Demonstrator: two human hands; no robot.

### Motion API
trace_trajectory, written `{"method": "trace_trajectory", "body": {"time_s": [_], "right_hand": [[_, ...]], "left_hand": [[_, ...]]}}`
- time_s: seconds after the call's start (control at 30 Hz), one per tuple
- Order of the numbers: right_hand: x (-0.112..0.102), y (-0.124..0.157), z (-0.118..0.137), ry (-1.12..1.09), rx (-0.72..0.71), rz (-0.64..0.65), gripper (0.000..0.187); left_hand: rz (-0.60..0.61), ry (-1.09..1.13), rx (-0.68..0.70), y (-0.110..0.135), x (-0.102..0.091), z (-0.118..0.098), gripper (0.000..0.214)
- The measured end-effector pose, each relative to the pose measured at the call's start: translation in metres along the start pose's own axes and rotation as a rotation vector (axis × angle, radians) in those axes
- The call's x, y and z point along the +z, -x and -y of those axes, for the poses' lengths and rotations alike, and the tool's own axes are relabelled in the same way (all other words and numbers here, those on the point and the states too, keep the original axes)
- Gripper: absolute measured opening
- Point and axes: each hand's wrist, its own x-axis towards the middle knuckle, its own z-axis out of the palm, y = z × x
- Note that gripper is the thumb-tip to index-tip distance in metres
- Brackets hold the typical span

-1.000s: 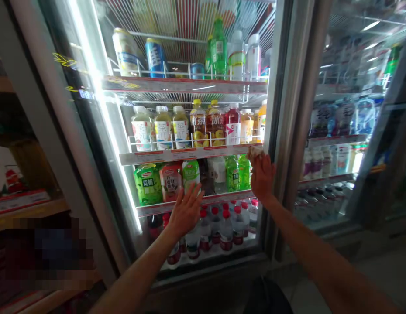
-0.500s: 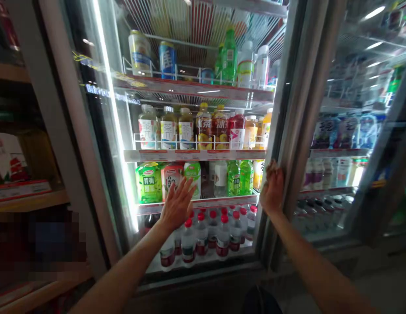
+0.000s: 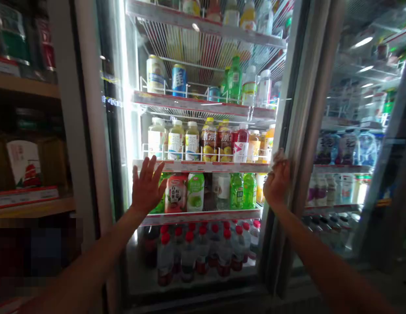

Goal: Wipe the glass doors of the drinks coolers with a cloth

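At the fridge point(image 3: 92, 100), the left hand point(image 3: 146, 186) has risen leftward, fingers spread, empty. Right hand point(image 3: 276, 183) still grips cloth point(image 3: 279, 157) beside the frame point(image 3: 311, 96), keeping work there.

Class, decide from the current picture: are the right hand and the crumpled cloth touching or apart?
Touching. The head view shows the right hand with the crumpled cloth at its fingers, sticking out above them with no gap between.
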Motion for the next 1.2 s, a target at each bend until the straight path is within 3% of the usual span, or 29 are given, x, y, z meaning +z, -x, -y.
{"method": "trace_trajectory", "body": {"time_s": [0.1, 0.23, 0.3, 0.37, 0.4, 0.5, 0.57, 0.63, 0.7, 0.8, 0.87, 0.97, 1.1, 1.2], "right_hand": [[0.018, -0.019, 0.03, -0.001, 0.028, -0.063, 0.058], [0.028, 0.002, 0.111, -0.109, -0.327, 0.139, 0.062], [0.024, 0.011, 0.122, -0.111, -0.488, 0.252, 0.059], [0.017, 0.009, 0.102, -0.063, -0.508, 0.272, 0.054], [0.013, 0.003, 0.083, -0.026, -0.438, 0.238, 0.051], [0.01, -0.024, 0.02, 0.054, -0.086, 0.068, 0.048], [0.013, -0.043, 0.0, 0.073, 0.073, -0.021, 0.051], [0.021, -0.052, 0.01, 0.065, 0.093, -0.062, 0.052], [0.03, -0.05, 0.045, 0.029, 0.001, -0.054, 0.051], [0.037, -0.031, 0.104, -0.055, -0.282, 0.085, 0.051], [0.036, -0.022, 0.121, -0.079, -0.444, 0.186, 0.05], [0.026, -0.024, 0.094, -0.015, -0.411, 0.144, 0.044], [0.019, -0.057, 0.023, 0.031, -0.079, -0.087, 0.038], [0.025, -0.082, 0.019, -0.085, 0.023, -0.239, 0.029]], "left_hand": [[-0.031, -0.017, 0.005, 0.008, 0.002, 0.005, 0.067], [-0.036, 0.004, -0.016, 0.013, 0.005, 0.001, 0.067], [-0.029, 0.018, -0.016, 0.013, 0.005, 0.001, 0.066], [-0.028, 0.014, -0.019, 0.012, 0.005, 0.001, 0.065], [-0.03, 0.008, -0.021, 0.012, 0.005, 0.001, 0.065], [-0.031, -0.009, -0.027, 0.014, 0.006, 0.001, 0.065], [-0.026, -0.013, -0.036, 0.014, 0.007, 0.0, 0.064], [-0.027, -0.011, -0.044, 0.015, 0.008, 0.0, 0.063], [-0.034, -0.003, -0.049, 0.015, 0.009, -0.001, 0.062], [-0.04, 0.007, -0.039, 0.016, 0.009, -0.001, 0.062], [-0.038, 0.007, -0.036, 0.016, 0.007, 0.0, 0.061], [0.002, 0.014, -0.01, 0.012, -0.001, 0.008, 0.057], [-0.001, -0.002, -0.083, -0.006, -0.015, 0.027, 0.055], [-0.036, -0.017, -0.183, -0.018, -0.015, 0.036, 0.055]]}}
